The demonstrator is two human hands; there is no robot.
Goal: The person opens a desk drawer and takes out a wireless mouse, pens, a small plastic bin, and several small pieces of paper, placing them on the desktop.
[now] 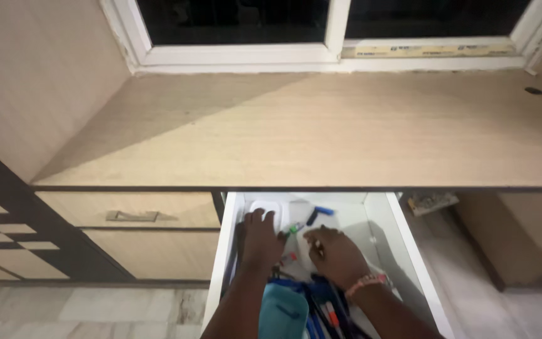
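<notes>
Both my hands reach down into an open white drawer (pixel 403 232) under a light wooden desk top (pixel 321 132). My left hand (pixel 261 238) lies with fingers spread on a white boxy item (pixel 270 207) at the drawer's back left. My right hand (pixel 337 254), with a pink bead bracelet at the wrist, rests on a white object among pens; whether it grips anything is hidden. A blue-capped marker (pixel 319 213) and a green-tipped pen (pixel 295 228) lie between and beyond the hands. A teal pouch (pixel 283 311) and several pens (pixel 327 314) fill the drawer's front.
Shut wooden drawers with a metal handle (pixel 132 216) stand to the left, beside a dark checkered cabinet panel (pixel 7 235). A white-framed window (pixel 334 37) runs along the back of the desk. Marble floor (pixel 83 311) lies below, with some litter (pixel 433 202) under the desk on the right.
</notes>
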